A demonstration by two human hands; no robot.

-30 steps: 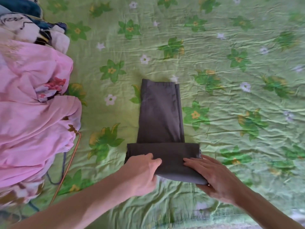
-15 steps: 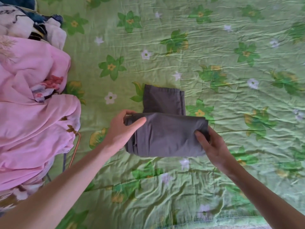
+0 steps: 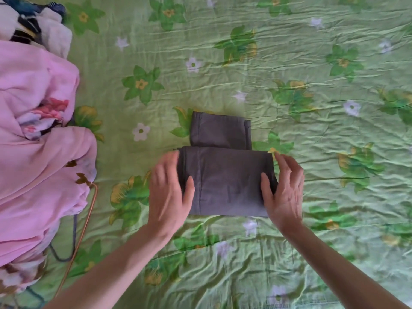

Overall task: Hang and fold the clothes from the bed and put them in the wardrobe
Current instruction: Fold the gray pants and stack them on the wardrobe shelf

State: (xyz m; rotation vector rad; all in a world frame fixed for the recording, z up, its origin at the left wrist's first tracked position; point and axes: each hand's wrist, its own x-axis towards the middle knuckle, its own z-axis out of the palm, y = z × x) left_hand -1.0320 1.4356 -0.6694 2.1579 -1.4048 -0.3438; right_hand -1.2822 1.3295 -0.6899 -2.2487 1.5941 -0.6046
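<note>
Bed (image 3: 312, 253): covered edge to edge by a wrinkled light-green quilt (image 3: 289, 41), printed with green-leaved yellow flowers and small white blossoms. Even, soft daylight is cast across it. No wall, floor or window is shown.
</note>
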